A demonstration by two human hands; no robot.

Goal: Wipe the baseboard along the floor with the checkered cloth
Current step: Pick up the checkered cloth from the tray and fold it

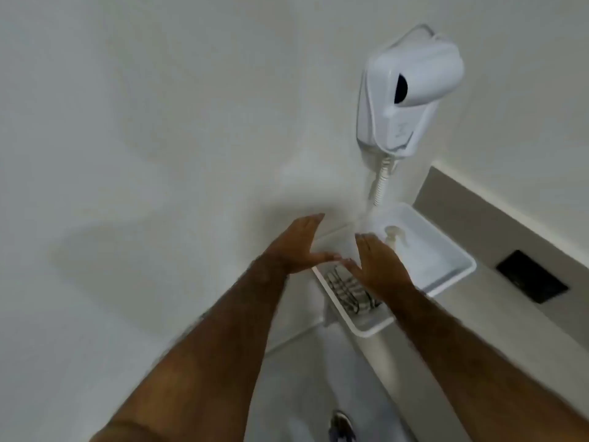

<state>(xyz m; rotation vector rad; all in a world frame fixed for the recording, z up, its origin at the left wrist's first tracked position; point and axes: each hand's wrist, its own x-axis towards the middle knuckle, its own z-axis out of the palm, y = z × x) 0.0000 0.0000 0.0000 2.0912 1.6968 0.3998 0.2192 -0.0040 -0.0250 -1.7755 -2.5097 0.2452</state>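
The checkered cloth (pixel 349 291) lies crumpled in a white tray (pixel 369 330) on the counter's end, partly covered by my right hand. My left hand (pixel 298 247) hovers flat, fingers spread, just left of the tray, holding nothing. My right hand (pixel 379 266) is stretched out above the cloth, fingers apart, also holding nothing. The baseboard (pixel 287 342) is a pale strip where the white wall meets the floor, far below my left forearm.
A white wall-mounted hair dryer (pixel 408 87) with a coiled cord (pixel 381 183) hangs above the tray. A small bottle (pixel 393 236) stands in the tray's far half. A black socket plate (pixel 532 275) sits on the counter's backsplash at right. My shoe (pixel 342 425) shows on the floor.
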